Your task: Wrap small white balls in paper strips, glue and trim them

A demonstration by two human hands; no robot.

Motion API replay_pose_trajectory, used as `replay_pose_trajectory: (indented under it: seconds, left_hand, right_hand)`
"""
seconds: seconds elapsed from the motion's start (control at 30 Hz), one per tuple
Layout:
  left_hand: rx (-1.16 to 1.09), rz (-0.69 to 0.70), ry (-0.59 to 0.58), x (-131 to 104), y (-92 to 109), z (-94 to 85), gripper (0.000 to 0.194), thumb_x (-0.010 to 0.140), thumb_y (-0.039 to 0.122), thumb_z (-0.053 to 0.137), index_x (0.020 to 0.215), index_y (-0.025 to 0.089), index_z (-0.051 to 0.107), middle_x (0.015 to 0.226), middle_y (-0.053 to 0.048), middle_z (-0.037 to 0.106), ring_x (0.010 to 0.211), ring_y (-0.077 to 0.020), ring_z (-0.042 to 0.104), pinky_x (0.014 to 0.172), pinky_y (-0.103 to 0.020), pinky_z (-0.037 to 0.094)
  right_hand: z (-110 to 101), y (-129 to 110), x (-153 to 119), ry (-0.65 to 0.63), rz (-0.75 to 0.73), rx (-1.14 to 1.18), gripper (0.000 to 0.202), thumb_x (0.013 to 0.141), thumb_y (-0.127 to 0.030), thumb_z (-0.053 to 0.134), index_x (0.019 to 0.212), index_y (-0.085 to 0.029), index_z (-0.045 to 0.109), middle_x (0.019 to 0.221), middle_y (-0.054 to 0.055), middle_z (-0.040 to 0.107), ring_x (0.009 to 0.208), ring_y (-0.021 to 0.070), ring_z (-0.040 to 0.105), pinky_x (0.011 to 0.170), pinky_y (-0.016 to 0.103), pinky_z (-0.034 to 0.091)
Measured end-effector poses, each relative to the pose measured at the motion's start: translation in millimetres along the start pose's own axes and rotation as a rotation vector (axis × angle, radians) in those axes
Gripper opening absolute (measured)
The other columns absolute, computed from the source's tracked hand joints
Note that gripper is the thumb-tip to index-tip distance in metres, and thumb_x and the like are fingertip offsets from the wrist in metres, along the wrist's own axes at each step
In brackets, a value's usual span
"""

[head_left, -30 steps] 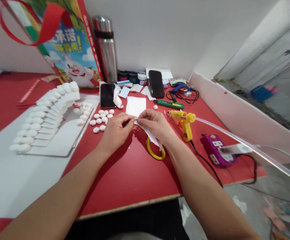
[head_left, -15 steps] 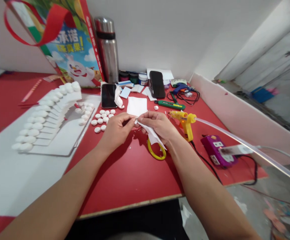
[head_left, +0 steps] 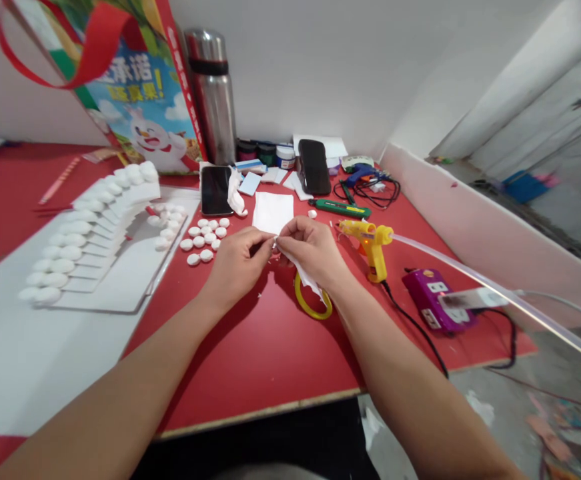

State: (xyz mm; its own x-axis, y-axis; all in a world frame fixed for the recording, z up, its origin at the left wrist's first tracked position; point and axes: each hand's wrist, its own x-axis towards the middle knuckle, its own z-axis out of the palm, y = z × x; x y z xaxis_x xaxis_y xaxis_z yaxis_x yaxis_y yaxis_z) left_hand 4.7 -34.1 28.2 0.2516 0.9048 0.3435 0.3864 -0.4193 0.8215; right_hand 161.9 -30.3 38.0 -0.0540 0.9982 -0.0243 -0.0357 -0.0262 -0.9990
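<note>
My left hand [head_left: 243, 263] and my right hand [head_left: 313, 250] meet over the middle of the red table, both pinching at one spot. A strip of thin white paper [head_left: 310, 280], like tissue, hangs from under my right hand. Between the fingertips shows a small white bit of it, partly hidden. Below the paper lies a yellow ring [head_left: 313, 310], perhaps a scissor handle or tape roll. A white square sheet [head_left: 273, 212] rests just beyond my fingers. To the left of my left hand sit several round white pieces [head_left: 206, 232].
A curved stepped white card model [head_left: 105, 233] with white discs stands left on a white board [head_left: 45, 360]. On the right are a yellow glue gun [head_left: 370, 243] with a long clear stick and a purple power box [head_left: 440, 300]. Behind are a green cutter [head_left: 343, 209], phones [head_left: 216, 190] and a steel flask [head_left: 213, 100].
The hands stay together with small finger shifts; the right hand has turned slightly and covers more of the paper. The view has shifted a little.
</note>
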Motion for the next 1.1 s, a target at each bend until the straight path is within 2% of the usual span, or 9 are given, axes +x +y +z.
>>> replay_pose_trajectory:
  seconds: [0.23, 0.37, 0.57, 0.73, 0.83, 0.97, 1.03, 1.1]
  left_hand:
    - [0.065, 0.035, 0.078, 2, -3, -0.1, 0.02, 0.095, 0.023, 0.058, 0.084, 0.016, 0.073, 0.082, -0.003, 0.072, 0.078, -0.0155, 0.064, 0.073, -0.027, 0.046]
    - [0.116, 0.101, 0.095, 0, -4, 1.3, 0.021, 0.096, 0.022, 0.056, 0.081, 0.016, 0.071, 0.079, -0.003, 0.069, 0.076, -0.0154, 0.062, 0.072, -0.028, 0.044]
    - [0.374, 0.292, 0.083, -2, -9, 6.9, 0.027, 0.101, 0.024, 0.049, 0.083, 0.015, 0.067, 0.081, -0.006, 0.064, 0.075, -0.0172, 0.058, 0.069, -0.03, 0.042]
    - [0.652, 0.432, 0.058, 3, -12, 4.9, 0.035, 0.105, 0.025, 0.04, 0.084, 0.014, 0.067, 0.077, -0.007, 0.06, 0.068, -0.0181, 0.052, 0.063, -0.032, 0.036]
    - [0.722, 0.495, 0.064, 5, -12, 1.0, 0.035, 0.104, 0.021, 0.039, 0.085, 0.013, 0.067, 0.076, -0.007, 0.06, 0.065, -0.0179, 0.051, 0.06, -0.032, 0.035]
    - [0.617, 0.509, 0.025, 4, -10, -2.3, 0.031, 0.104, 0.02, 0.041, 0.092, 0.013, 0.069, 0.08, -0.008, 0.064, 0.067, -0.0173, 0.055, 0.061, -0.031, 0.038]
    - [0.461, 0.47, 0.03, 3, -8, -2.6, 0.029, 0.103, 0.021, 0.044, 0.094, 0.014, 0.071, 0.085, -0.008, 0.067, 0.073, -0.017, 0.059, 0.065, -0.03, 0.043]
    - [0.257, 0.375, 0.057, 2, -6, -2.5, 0.026, 0.102, 0.022, 0.049, 0.095, 0.016, 0.073, 0.087, -0.007, 0.069, 0.078, -0.0166, 0.063, 0.072, -0.029, 0.047]
  right_hand:
    - [-3, -6, -1, -0.034, 0.187, 0.117, 0.013, 0.075, -0.019, 0.074, 0.076, -0.016, 0.062, 0.063, 0.001, 0.07, 0.052, 0.0129, 0.067, 0.05, 0.023, 0.056]
    - [-1, -6, -2, -0.016, 0.168, 0.142, 0.014, 0.072, -0.019, 0.075, 0.074, -0.016, 0.061, 0.062, -0.001, 0.069, 0.049, 0.0112, 0.065, 0.047, 0.02, 0.052]
    - [4, 7, -2, 0.083, 0.005, 0.041, 0.011, 0.068, -0.018, 0.07, 0.068, -0.018, 0.059, 0.051, -0.003, 0.063, 0.045, 0.013, 0.062, 0.042, 0.021, 0.045]
    - [5, 8, -2, 0.106, 0.097, 0.117, 0.009, 0.066, -0.02, 0.072, 0.069, -0.018, 0.064, 0.056, -0.001, 0.066, 0.049, 0.0151, 0.064, 0.048, 0.026, 0.05]
    - [4, 4, -3, 0.094, 0.089, 0.129, 0.012, 0.066, -0.023, 0.076, 0.07, -0.017, 0.066, 0.06, 0.001, 0.069, 0.052, 0.0147, 0.064, 0.05, 0.026, 0.05]
    - [4, 0, -5, 0.093, 0.1, 0.163, 0.012, 0.067, -0.022, 0.077, 0.069, -0.018, 0.065, 0.059, 0.002, 0.07, 0.052, 0.0152, 0.065, 0.049, 0.025, 0.05]
    - [4, -2, -5, 0.089, 0.115, 0.175, 0.012, 0.068, -0.022, 0.075, 0.069, -0.018, 0.064, 0.058, 0.002, 0.069, 0.051, 0.0154, 0.065, 0.05, 0.026, 0.051]
    - [3, -3, -5, 0.075, 0.112, 0.187, 0.012, 0.068, -0.023, 0.075, 0.07, -0.019, 0.064, 0.059, 0.001, 0.069, 0.051, 0.0154, 0.065, 0.052, 0.028, 0.053]
